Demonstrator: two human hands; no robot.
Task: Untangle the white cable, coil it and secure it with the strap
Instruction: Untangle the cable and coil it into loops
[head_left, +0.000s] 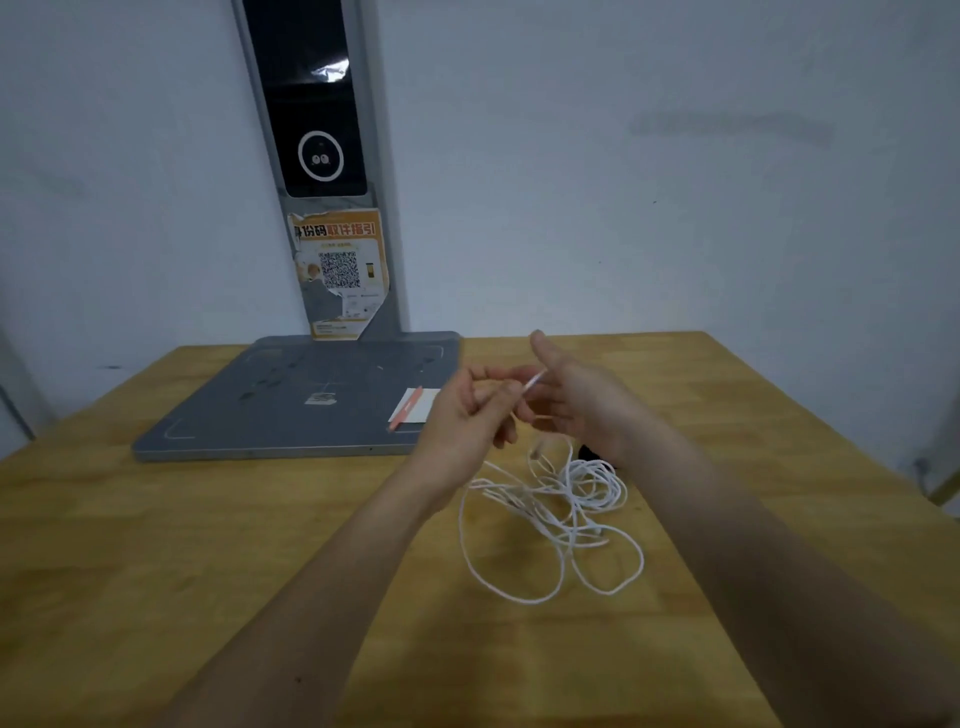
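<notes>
White cable (550, 512) mostly loose tangle on table (208, 545), just below both hands. Left hand (467, 410) pinches one cable end; right hand (576, 400) w/ fingers spread, strand running across them, so prob. only starting the untangle. No coil yet. Dark bit by right wrist, maybe strap (589, 451), can't tell; nothing secured.

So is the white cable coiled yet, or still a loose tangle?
Still tangled: the white cable sprawls in uneven, crossing loops on the table, one end lifted between the hands.
</notes>
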